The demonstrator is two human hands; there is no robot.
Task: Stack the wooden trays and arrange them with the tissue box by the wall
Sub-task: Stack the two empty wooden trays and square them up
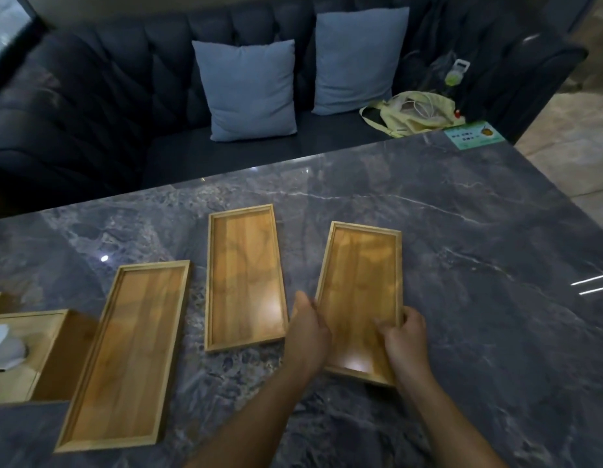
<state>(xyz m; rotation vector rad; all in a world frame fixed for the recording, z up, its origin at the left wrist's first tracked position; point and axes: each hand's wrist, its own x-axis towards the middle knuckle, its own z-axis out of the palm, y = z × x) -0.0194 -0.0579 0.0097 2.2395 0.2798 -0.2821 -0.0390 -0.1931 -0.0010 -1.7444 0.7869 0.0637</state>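
right tray (361, 282): gripped near its close end by left hand (307, 329) and right hand (403, 336), one per long edge, likely to lift it level | middle tray (244, 278), left tray (131, 352) flat on table (462, 238) | tissue box (26, 352) far left, cut off by frame | wall unseen

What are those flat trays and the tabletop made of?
The three trays look like light wood with a smooth, slightly glossy finish: plank grain and glare show. The tabletop looks like polished grey marble or an imitation, veined white and mirroring ceiling lights.
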